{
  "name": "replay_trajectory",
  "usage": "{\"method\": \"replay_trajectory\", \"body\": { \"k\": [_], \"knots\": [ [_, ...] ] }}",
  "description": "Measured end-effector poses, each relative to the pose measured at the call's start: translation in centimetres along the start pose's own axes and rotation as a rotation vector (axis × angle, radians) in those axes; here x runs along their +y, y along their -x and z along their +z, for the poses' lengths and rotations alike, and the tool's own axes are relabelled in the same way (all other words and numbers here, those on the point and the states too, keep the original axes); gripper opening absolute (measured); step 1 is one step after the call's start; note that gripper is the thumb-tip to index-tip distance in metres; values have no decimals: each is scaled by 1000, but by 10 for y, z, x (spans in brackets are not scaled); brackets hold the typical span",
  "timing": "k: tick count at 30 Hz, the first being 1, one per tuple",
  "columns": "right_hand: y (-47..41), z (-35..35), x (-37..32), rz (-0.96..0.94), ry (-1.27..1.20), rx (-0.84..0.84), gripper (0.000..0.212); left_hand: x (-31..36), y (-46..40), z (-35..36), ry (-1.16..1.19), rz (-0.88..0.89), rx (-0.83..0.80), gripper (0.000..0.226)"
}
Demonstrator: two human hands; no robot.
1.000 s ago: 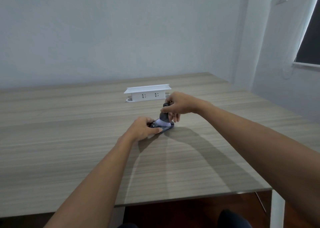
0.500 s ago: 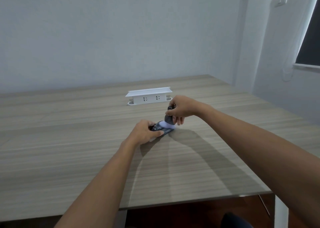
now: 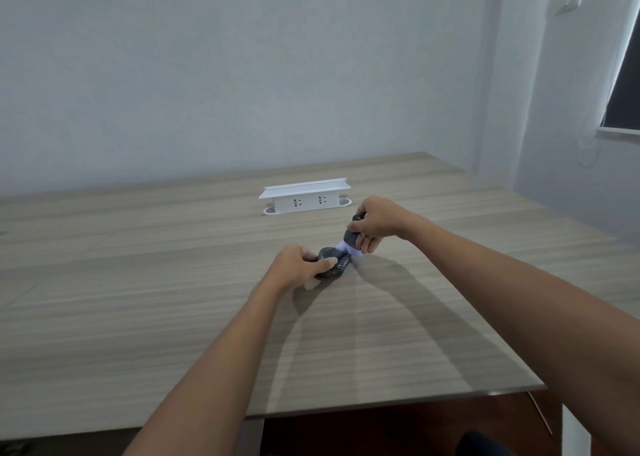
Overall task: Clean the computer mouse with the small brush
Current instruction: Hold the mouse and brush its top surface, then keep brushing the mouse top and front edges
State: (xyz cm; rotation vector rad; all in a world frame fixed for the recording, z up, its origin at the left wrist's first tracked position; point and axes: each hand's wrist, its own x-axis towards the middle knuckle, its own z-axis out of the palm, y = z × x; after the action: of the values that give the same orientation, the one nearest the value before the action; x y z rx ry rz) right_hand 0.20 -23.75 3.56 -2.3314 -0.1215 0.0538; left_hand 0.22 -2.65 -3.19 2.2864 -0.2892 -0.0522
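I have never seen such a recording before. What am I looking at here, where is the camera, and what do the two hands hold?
There is no machine here: a person works with two bare hands. The one camera sits on the person's head and looks forward and down, so both arms reach in from the bottom of the picture. The left hand holds a dark computer mouse down on the wooden table. The right hand grips a small brush with a dark handle; its pale bristles meet the mouse's far end. Behind them a white power socket box stands on the table.
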Motion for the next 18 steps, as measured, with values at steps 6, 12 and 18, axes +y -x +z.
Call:
{"method": "replay_trajectory", "body": {
  "k": [6,12,18],
  "knots": [
    [-1,6,-2,-15,-49,-12,25,6,5,-14,47,-92,-15,55],
    [-4,8,-6,-38,-67,-20,17,14,6,-20,125,-106,-62,44],
    [-7,6,-2,-50,-62,1,17,15,-2,-37,-77,-61,-77,21]
  ]
}}
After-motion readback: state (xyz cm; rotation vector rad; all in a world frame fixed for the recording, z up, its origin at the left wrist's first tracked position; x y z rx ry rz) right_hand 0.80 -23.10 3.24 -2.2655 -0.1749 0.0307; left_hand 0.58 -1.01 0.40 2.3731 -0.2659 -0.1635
